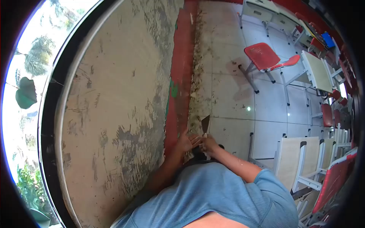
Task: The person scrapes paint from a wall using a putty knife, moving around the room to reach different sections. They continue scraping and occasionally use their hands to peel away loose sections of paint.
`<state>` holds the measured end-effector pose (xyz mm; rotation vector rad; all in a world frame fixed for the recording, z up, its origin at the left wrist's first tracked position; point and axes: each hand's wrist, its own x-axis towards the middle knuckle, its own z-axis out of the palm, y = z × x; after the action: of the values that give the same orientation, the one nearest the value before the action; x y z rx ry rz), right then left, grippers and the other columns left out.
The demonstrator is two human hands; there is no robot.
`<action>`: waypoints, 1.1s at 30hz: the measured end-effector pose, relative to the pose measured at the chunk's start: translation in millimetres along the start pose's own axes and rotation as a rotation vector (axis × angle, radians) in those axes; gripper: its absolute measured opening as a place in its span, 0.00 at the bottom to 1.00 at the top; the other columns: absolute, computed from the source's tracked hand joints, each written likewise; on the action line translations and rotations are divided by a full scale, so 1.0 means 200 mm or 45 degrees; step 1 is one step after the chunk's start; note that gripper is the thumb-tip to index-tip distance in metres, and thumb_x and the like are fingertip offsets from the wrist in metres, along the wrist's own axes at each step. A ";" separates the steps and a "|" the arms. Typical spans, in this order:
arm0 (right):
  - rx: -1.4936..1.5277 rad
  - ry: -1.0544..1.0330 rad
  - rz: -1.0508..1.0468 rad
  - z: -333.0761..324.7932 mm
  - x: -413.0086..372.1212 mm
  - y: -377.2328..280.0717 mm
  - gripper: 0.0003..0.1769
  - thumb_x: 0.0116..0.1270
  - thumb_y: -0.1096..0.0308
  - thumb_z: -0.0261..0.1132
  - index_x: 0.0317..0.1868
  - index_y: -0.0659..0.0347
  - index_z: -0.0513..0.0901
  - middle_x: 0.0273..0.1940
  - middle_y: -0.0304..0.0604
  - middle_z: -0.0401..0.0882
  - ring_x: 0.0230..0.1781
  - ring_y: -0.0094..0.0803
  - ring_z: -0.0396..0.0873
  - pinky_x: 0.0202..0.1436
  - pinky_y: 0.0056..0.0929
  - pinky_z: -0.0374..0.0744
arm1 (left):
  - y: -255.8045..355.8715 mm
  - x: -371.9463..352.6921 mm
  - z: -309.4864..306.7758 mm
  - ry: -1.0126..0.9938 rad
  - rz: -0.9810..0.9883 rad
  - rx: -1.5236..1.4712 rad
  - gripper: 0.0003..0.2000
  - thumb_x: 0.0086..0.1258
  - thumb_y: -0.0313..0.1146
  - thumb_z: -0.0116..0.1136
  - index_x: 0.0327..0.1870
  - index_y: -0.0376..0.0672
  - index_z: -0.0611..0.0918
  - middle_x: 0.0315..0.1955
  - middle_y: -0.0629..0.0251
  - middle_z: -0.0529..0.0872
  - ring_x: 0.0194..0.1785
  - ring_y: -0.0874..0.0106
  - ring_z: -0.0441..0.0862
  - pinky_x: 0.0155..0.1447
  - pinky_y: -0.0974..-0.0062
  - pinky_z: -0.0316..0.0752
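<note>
A scraper with a dark triangular blade points away from my body above the tiled floor. My right hand is closed round its handle. Close beside it, my left hand has its fingers spread towards the right hand; I see nothing held in it. Both hands are near the foot of the wall, whose pale paint is scraped and patchy with grey. A red painted band runs along the wall's lower edge, with small green spots. Loose flakes and dust lie along the floor beside it.
A red chair stands on the white tiles to the right. Several desks and more red chairs crowd the right side, with a pale desk top near my right arm. At the far left is a window frame with plants outside.
</note>
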<state>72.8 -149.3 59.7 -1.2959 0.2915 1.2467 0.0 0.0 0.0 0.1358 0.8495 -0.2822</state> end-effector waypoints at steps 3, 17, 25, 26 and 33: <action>-0.047 0.212 0.119 -0.08 0.00 0.10 0.19 0.58 0.74 0.52 0.51 0.57 0.63 0.32 0.45 0.70 0.24 0.31 0.70 0.21 0.27 0.70 | -0.20 -0.10 -0.12 0.136 0.061 -0.116 0.31 0.59 0.56 0.53 0.53 0.37 0.68 0.49 0.56 0.74 0.54 0.55 0.69 0.60 0.54 0.61; -0.948 -0.286 -0.706 0.36 -0.01 0.25 0.25 0.57 0.72 0.51 0.56 0.71 0.60 0.41 0.66 0.72 0.42 0.61 0.72 0.45 0.46 0.71 | -0.08 -0.26 -0.21 -0.128 0.779 -0.166 0.17 0.69 0.49 0.42 0.30 0.46 0.75 0.23 0.70 0.78 0.36 0.70 0.78 0.49 0.64 0.71; -0.881 -0.240 -0.792 0.48 0.01 0.25 0.18 0.60 0.73 0.50 0.49 0.70 0.58 0.38 0.70 0.70 0.38 0.64 0.72 0.38 0.55 0.70 | 0.04 -0.25 -0.24 -0.271 0.705 -0.242 0.16 0.70 0.47 0.41 0.27 0.46 0.74 0.17 0.75 0.74 0.29 0.74 0.75 0.43 0.70 0.70; -0.929 -0.237 -0.739 0.47 0.05 0.30 0.19 0.60 0.73 0.50 0.50 0.70 0.57 0.37 0.71 0.71 0.36 0.64 0.72 0.36 0.55 0.70 | 0.03 -0.25 -0.24 -0.274 0.719 -0.232 0.16 0.70 0.47 0.41 0.27 0.46 0.74 0.16 0.75 0.74 0.29 0.74 0.75 0.43 0.70 0.70; -1.077 -0.208 -0.648 0.44 0.04 0.26 0.18 0.60 0.72 0.50 0.49 0.70 0.58 0.28 0.67 0.73 0.32 0.64 0.73 0.34 0.56 0.70 | 0.03 -0.20 -0.27 -0.269 0.697 -0.286 0.16 0.70 0.46 0.40 0.26 0.47 0.73 0.15 0.74 0.73 0.28 0.74 0.74 0.42 0.71 0.69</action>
<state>-6.2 -83.2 53.6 -1.8040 -0.7247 1.0375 -62.1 26.5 -6.1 0.1210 0.6005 0.3081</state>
